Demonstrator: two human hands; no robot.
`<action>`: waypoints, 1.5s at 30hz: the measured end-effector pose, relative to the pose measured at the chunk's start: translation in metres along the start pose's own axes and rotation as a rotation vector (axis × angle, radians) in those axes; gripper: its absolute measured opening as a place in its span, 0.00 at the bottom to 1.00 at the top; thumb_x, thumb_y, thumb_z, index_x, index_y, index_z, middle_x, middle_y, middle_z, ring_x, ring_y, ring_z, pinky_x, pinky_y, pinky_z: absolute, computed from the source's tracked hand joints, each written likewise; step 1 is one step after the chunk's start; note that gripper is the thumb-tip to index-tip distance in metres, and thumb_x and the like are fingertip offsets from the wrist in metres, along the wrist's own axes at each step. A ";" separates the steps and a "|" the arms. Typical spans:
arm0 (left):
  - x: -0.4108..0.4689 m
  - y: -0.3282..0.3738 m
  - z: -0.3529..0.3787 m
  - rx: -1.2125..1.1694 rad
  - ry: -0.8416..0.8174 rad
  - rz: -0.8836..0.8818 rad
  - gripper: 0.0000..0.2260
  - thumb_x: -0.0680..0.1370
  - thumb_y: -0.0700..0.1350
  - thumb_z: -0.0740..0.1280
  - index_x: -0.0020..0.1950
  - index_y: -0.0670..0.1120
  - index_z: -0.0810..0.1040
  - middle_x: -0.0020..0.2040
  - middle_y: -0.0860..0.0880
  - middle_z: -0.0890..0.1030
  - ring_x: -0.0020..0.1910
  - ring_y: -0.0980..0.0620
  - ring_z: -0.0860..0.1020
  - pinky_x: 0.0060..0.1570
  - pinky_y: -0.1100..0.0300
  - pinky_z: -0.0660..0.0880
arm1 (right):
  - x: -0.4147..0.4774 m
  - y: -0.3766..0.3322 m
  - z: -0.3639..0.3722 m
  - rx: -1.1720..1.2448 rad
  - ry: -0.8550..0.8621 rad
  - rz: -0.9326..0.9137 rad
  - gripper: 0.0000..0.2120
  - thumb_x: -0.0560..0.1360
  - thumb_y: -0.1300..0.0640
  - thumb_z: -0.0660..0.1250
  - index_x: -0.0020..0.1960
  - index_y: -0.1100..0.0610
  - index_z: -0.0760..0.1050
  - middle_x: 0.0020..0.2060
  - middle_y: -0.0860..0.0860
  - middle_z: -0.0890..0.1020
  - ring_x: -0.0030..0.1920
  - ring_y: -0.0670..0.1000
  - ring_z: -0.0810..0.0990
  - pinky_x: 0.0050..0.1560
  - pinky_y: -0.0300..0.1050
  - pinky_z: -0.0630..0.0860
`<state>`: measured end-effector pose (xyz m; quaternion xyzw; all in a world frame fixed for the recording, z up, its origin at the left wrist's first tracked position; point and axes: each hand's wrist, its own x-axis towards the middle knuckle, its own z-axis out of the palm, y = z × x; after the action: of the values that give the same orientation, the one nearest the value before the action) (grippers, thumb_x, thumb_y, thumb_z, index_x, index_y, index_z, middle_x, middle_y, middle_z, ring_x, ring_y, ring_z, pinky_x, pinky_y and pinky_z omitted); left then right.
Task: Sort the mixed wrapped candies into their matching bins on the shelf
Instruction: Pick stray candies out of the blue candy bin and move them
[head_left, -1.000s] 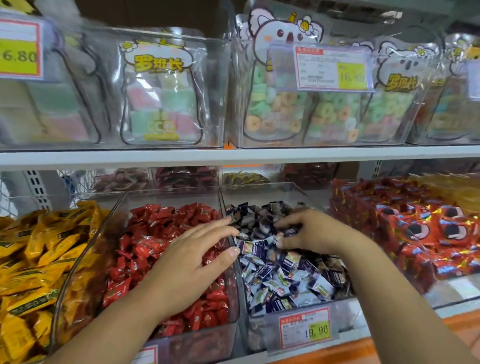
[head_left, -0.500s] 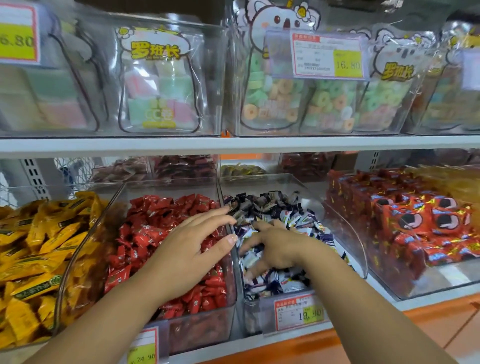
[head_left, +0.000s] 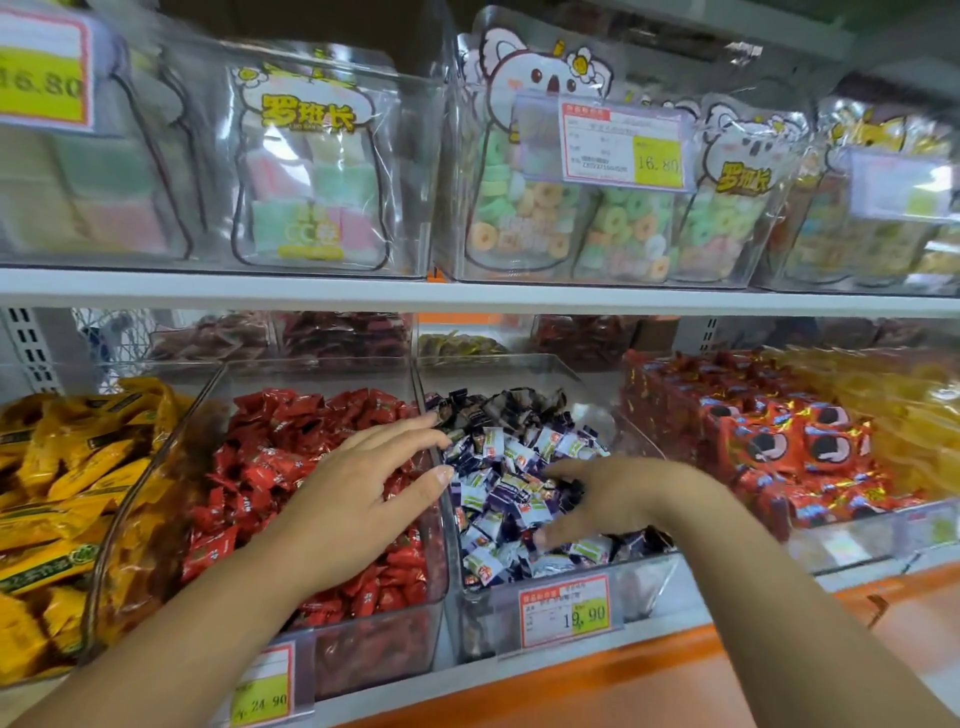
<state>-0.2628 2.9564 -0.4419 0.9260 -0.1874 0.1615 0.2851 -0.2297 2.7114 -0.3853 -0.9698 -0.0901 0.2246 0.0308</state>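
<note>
two hands (head_left: 358, 499) (head_left: 608, 499), right fingertips (head_left: 566, 470) amid candies (head_left: 498, 457)

A shop's loose-sweets aisle: clear plastic bins (head_left: 439, 577) heaped with red-wrapped candies (head_left: 291, 457), purple-and-white wrapped candies (head_left: 506, 486) and yellow-wrapped candies (head_left: 57, 493) line the orange-fronted lower shelf (head_left: 649, 656), fronted by a red-bordered 19.90 price tag (head_left: 563, 610) and a 24.90 price tag (head_left: 262, 687). On the white upper shelf (head_left: 322, 292) stand koala-printed clear bags of ring sweets (head_left: 524, 208) behind a 16.80 price tag (head_left: 621, 145).

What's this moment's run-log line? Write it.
step: sorting | left hand: open, over red candies | right hand: spread open on purple-white candies
</note>
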 end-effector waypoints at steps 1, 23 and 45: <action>0.000 0.000 0.000 -0.004 0.002 0.000 0.29 0.71 0.73 0.48 0.67 0.66 0.69 0.68 0.75 0.57 0.68 0.72 0.57 0.67 0.67 0.54 | 0.007 -0.003 0.006 0.031 -0.030 0.004 0.47 0.69 0.34 0.69 0.78 0.43 0.48 0.75 0.50 0.62 0.72 0.56 0.66 0.69 0.52 0.67; 0.000 -0.003 0.001 -0.074 0.030 -0.018 0.23 0.71 0.72 0.53 0.63 0.69 0.71 0.68 0.76 0.61 0.69 0.70 0.59 0.67 0.64 0.57 | 0.007 -0.002 -0.019 0.243 0.369 -0.151 0.05 0.74 0.58 0.69 0.45 0.51 0.83 0.46 0.47 0.85 0.48 0.49 0.83 0.51 0.42 0.78; -0.001 0.001 0.000 -0.060 0.015 -0.023 0.25 0.72 0.71 0.53 0.65 0.66 0.71 0.66 0.77 0.59 0.70 0.68 0.60 0.67 0.65 0.56 | 0.018 0.021 -0.007 0.623 0.555 -0.198 0.03 0.76 0.60 0.68 0.45 0.58 0.81 0.37 0.52 0.84 0.35 0.46 0.82 0.35 0.36 0.78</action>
<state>-0.2639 2.9560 -0.4418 0.9180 -0.1792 0.1595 0.3159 -0.2076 2.6936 -0.3891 -0.9244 -0.0990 -0.0322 0.3670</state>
